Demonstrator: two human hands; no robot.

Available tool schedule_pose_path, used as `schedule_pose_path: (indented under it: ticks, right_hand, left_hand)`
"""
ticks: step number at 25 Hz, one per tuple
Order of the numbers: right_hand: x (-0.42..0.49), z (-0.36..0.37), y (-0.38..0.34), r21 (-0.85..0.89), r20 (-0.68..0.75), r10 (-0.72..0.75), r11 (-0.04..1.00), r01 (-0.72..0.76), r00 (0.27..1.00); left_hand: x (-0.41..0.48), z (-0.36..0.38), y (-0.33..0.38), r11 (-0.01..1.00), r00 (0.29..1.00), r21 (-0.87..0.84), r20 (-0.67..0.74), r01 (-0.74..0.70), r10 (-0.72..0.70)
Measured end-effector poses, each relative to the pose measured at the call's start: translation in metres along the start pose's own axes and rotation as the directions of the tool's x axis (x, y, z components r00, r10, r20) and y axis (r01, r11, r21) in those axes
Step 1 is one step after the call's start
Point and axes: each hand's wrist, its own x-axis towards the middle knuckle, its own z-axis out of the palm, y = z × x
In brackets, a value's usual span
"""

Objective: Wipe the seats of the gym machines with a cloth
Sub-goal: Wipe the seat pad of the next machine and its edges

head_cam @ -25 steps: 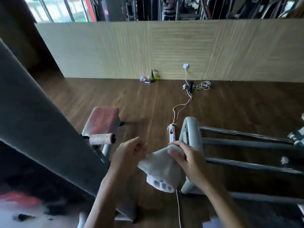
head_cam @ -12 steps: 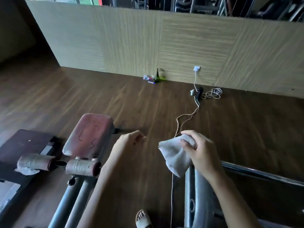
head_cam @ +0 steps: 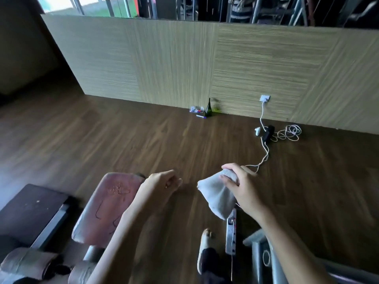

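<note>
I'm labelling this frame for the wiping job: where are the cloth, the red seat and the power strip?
cloth point(head_cam: 216, 194), head view, middle of the hanging fabric.
red seat point(head_cam: 106, 206), head view, centre of its worn top.
power strip point(head_cam: 229, 240), head view, middle of its white body.

Let go of the cloth point(head_cam: 217, 193) with the left hand point(head_cam: 164, 182), now apart from it and loosely curled by the far corner of the red seat point(head_cam: 106, 206). Left hanging from the right hand point(head_cam: 242, 187) alone — lower tip now over the power strip point(head_cam: 231, 234), sandalled foot point(head_cam: 206, 242) further into view.
</note>
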Motion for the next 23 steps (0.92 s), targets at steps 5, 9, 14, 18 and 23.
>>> schedule_pose_path:
  ticks: [5,9,14,18,23]
  right_hand:
    - [0.132,0.024,0.016,-0.015,0.119,-0.063,0.998,0.065,0.991]
    - [0.237,0.038,0.008,-0.072,0.300,-0.148,0.982,0.177,0.942]
    - [0.344,0.070,-0.001,-0.026,0.420,-0.270,0.951,0.310,0.866]
    - [0.440,0.118,-0.018,-0.006,0.448,-0.337,0.925,0.380,0.828]
    - [0.558,0.191,-0.078,0.057,0.535,-0.435,0.874,0.483,0.724]
  left_hand:
    - [0.109,-0.008,-0.014,0.992,0.989,-0.010,-0.075,0.130,-0.130]
    - [0.184,-0.026,-0.027,0.973,0.959,-0.001,-0.168,0.230,-0.227]
    - [0.249,-0.050,-0.060,0.940,0.909,-0.003,-0.251,0.342,-0.332]
    - [0.315,-0.073,-0.105,0.926,0.887,-0.057,-0.272,0.372,-0.373]
    - [0.400,-0.127,-0.159,0.899,0.837,-0.109,-0.330,0.425,-0.436]
